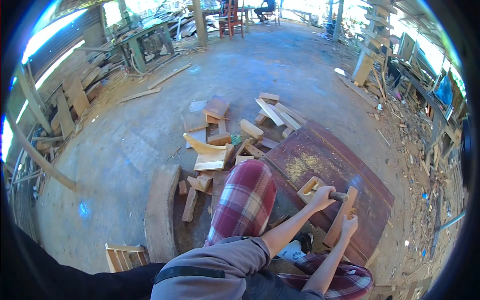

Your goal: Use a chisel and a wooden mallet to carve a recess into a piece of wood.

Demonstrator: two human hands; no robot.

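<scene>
— Nearest to the camera was what?

— Grey sleeve [220, 260] and a knee in red plaid trousers [245, 200]. Both forearms reached forward to the right.

— How were the hands?

— Left hand [322, 197] was closed in a fist around a dark tool handle [339, 196], over a small pale wood block [310, 189]. Right hand [348, 225] rested with fingers curled on a narrow wooden slat [341, 215].

— Where did these lie?

— On a dark red board [320, 150] with yellow sawdust. No labels could be seen.

— Open room?

— Offcuts [215, 145] lay just beyond the knee; bare concrete floor [240, 75] was wide behind them.
</scene>
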